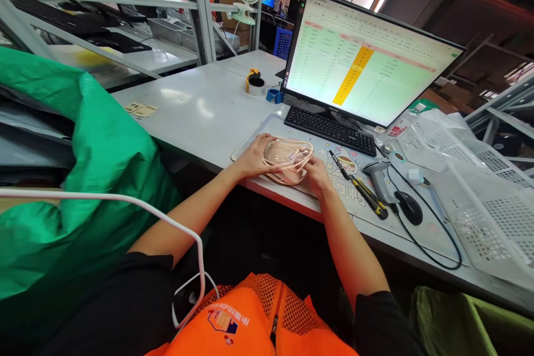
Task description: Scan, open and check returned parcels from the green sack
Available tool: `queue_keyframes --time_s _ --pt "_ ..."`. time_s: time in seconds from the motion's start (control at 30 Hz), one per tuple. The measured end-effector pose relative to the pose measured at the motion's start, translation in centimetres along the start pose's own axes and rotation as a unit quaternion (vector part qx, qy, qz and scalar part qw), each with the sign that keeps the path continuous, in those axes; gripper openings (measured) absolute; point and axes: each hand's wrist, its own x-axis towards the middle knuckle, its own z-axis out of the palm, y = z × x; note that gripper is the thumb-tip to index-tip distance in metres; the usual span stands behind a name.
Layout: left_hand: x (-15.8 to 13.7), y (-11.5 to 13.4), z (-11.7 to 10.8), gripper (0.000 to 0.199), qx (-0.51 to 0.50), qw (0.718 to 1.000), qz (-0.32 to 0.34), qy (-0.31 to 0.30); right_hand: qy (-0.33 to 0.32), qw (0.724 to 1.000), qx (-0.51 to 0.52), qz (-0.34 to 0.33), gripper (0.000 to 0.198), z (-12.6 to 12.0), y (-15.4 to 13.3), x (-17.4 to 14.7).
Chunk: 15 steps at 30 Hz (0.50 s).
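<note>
A loosely looped, pale pink cord-like bundle (288,154) is held over the front edge of the desk mat, shiny in places as if partly clear plastic. My left hand (255,157) grips its left side, thumb in front and fingers behind. At the lower right edge, my right hand (317,176) pinches it between thumb and fingers. A small white label with dark print shows near the middle. Under the bundle, part of the patterned desk mat (267,129) is covered. What exactly the bundle is, I cannot tell.
Behind the hands stand a black keyboard (329,129) and a monitor (367,61). A pen (340,165), yellow-black cutter (369,197), barcode scanner (381,181) and mouse (409,207) lie to the right, beside white baskets (479,222). Tape rolls (255,84) sit farther back; a green sack (108,167) bulges left.
</note>
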Motion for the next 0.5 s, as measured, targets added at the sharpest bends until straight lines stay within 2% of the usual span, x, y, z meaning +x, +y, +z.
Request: queue_keyframes --time_s 0.1,0.2,0.27,0.4,0.5 --pt "-0.7 0.6 0.5 0.119 0.003 1.000 -0.010 0.003 -0.004 0.996 -0.081 -0.026 0.061 0.4 -0.1 0.2" --pt "-0.8 0.9 0.7 0.124 -0.009 0.999 -0.038 -0.011 -0.037 0.984 -0.164 -0.056 0.066 0.4 0.3 0.4" --pt "-0.4 0.9 0.5 0.126 -0.026 0.997 -0.063 -0.030 -0.048 0.977 -0.188 -0.083 0.062 0.4 0.7 0.6" --pt "1.1 0.3 -0.1 0.113 -0.084 0.987 -0.133 -0.032 -0.043 0.971 -0.201 -0.124 0.042 0.6 1.3 1.0" --pt "1.9 0.0 -0.6 0.124 -0.137 0.968 -0.200 -0.062 -0.024 0.966 -0.222 -0.127 0.039 0.8 1.6 1.2"
